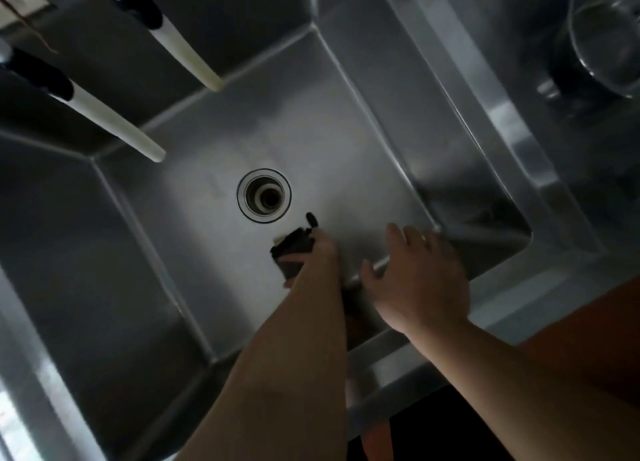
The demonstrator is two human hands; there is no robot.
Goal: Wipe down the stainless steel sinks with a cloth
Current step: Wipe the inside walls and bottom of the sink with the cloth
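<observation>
Here, nearest the camera, two bare forearms reach down over the front rim of the stainless steel sink (388,363); the right hand (420,280) hangs over the near right corner of the basin with its fingers straight and spread wide, holding nothing, though whether it touches the steel cannot be told; just to its left, the left hand (320,253) is curled round a dark cloth (291,249), which is bunched in its grip and lies down against the sink floor, a small dark end of it sticking out toward the drain (264,196); the drain sits just beyond the cloth, near the middle of the floor, an open round hole with a bright metal ring; farther back, two pale hose ends (114,125) with dark collars hang over the far left part of the basin, well apart from the hands; beyond the sink's right wall, at the top right, a clear glass bowl (604,38) rests on the steel counter, partly cut off by the frame edge.
</observation>
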